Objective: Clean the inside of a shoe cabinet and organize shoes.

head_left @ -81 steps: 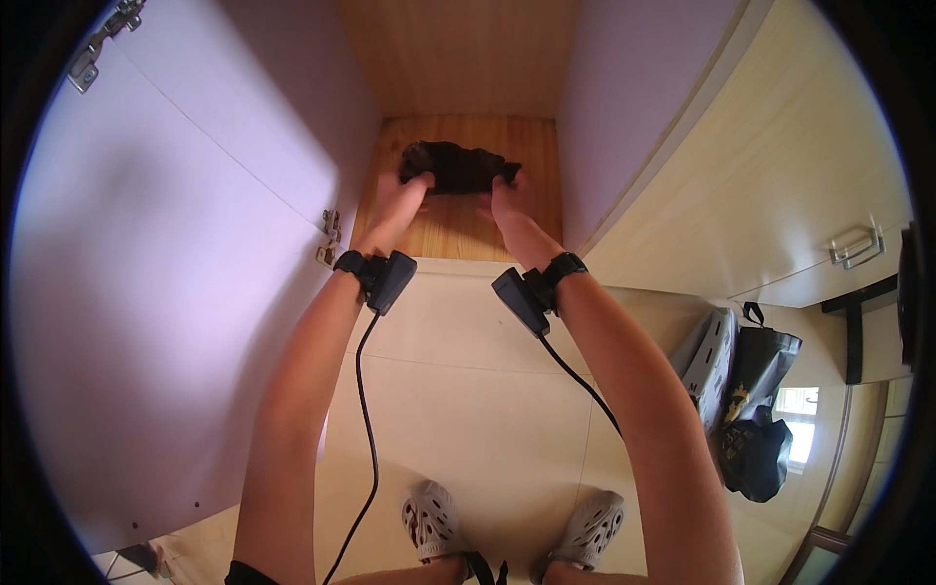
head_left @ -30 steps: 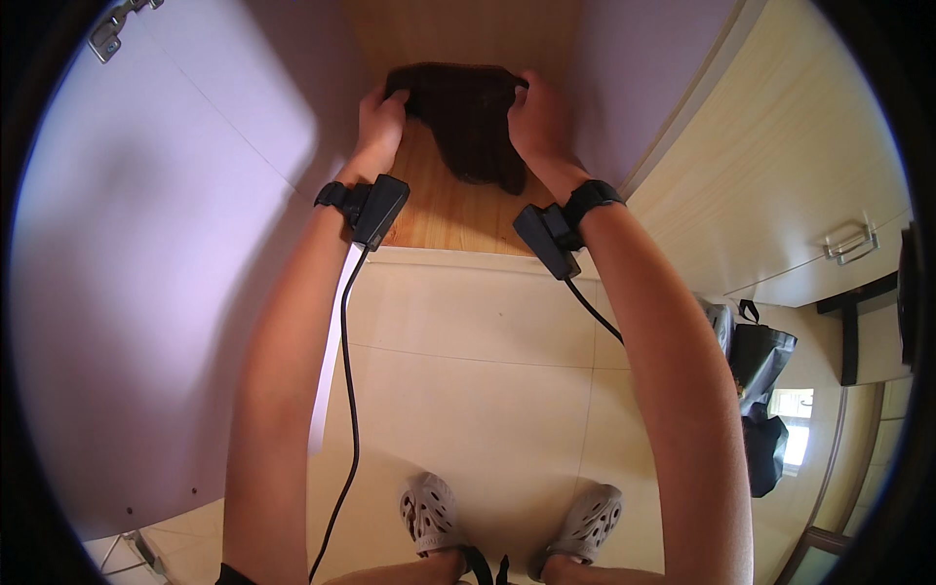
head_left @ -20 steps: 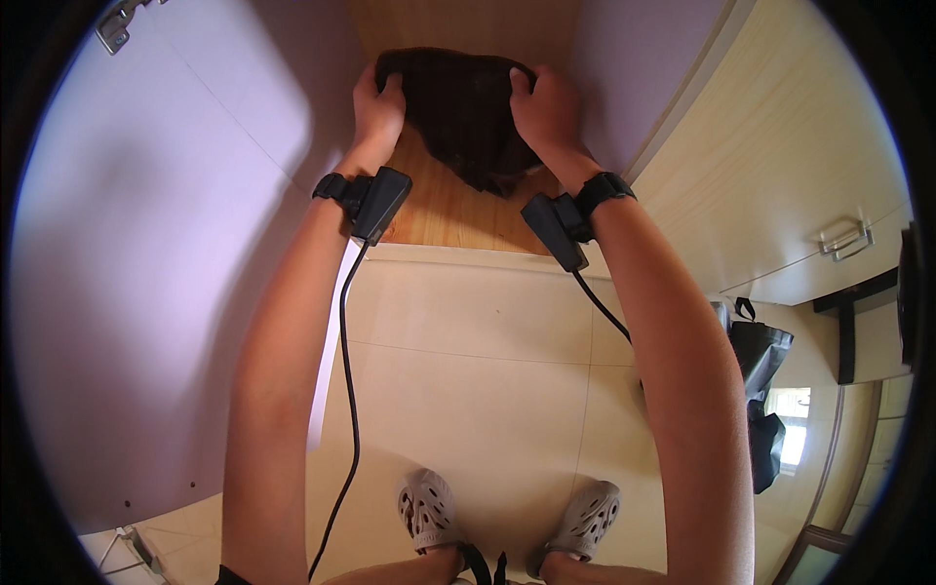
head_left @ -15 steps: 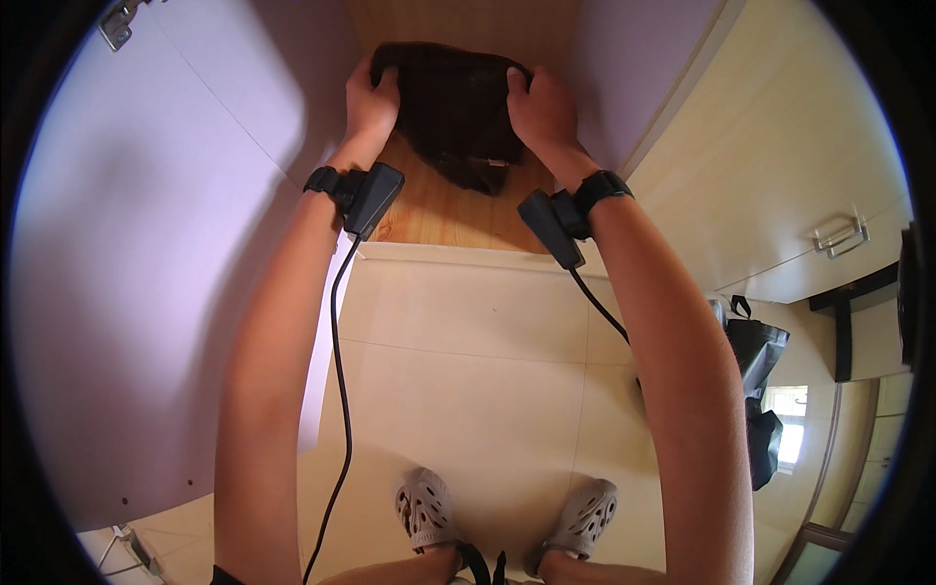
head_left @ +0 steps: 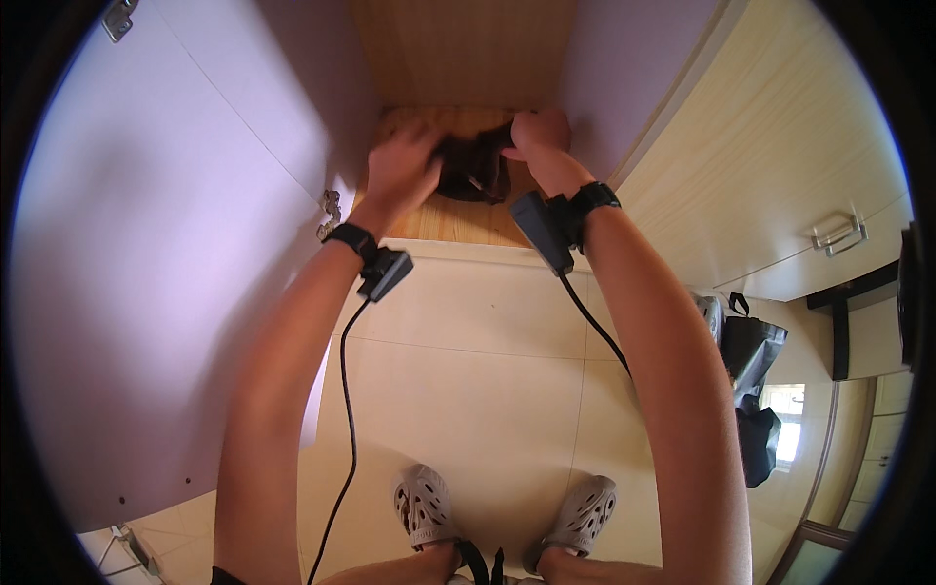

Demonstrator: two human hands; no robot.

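A dark brown cloth item [head_left: 475, 175], folded or bunched so that its kind is unclear, lies low on the wooden cabinet floor [head_left: 409, 227]. My right hand [head_left: 542, 138] is closed on its upper right part, with the thumb pointing in toward the middle. At the cloth's left side is my left hand [head_left: 402, 164], its fingers smeared by motion, so whether they grip is unclear. Both wrists wear a black strap with a small black device; one is on the left wrist [head_left: 386, 274] and the other on the right [head_left: 542, 232].
The pale cabinet door [head_left: 166, 292] stands open at the left, its hinge [head_left: 330, 213] beside my left wrist. A closed wooden door with a metal handle [head_left: 840, 235] is at the right. Black bags [head_left: 753, 351] stand beyond my right forearm. Black cables hang from both devices.
The cloth, spread between both hands before, is now lower and bunched on the cabinet floor. My left hand has moved right and nearer; my right hand has come down slightly.
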